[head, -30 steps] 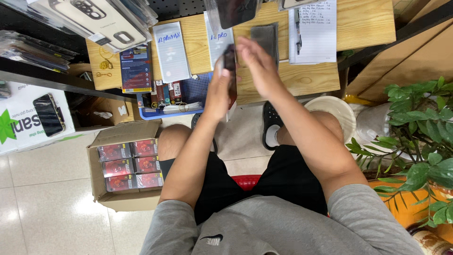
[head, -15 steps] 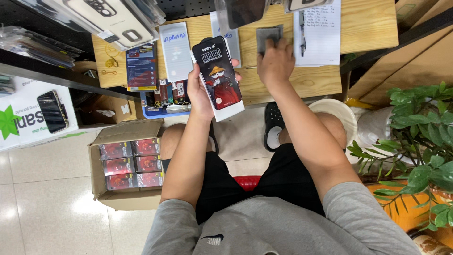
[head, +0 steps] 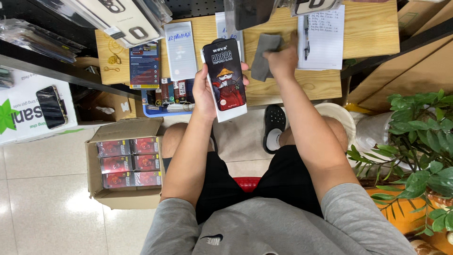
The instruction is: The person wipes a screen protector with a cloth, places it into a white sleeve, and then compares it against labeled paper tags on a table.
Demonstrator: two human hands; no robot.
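My left hand (head: 204,89) holds up a flat black and red package (head: 225,78) with a white edge and a cartoon figure on its front, in front of the low wooden table (head: 363,28). My right hand (head: 283,59) rests on the table and grips a grey cloth (head: 263,55) lying there. I sit with bare knees under the table.
A sheet of paper with a pen (head: 322,35) lies right of my right hand. A white flat box (head: 179,49), a blue card (head: 144,65) and a blue tray of small items (head: 165,97) lie left. An open carton of red packs (head: 127,163) stands on the floor; a potted plant (head: 415,146) is at right.
My left hand has raised the black and red package from the table and turned its front to me. My right hand moved to the grey cloth on the table.
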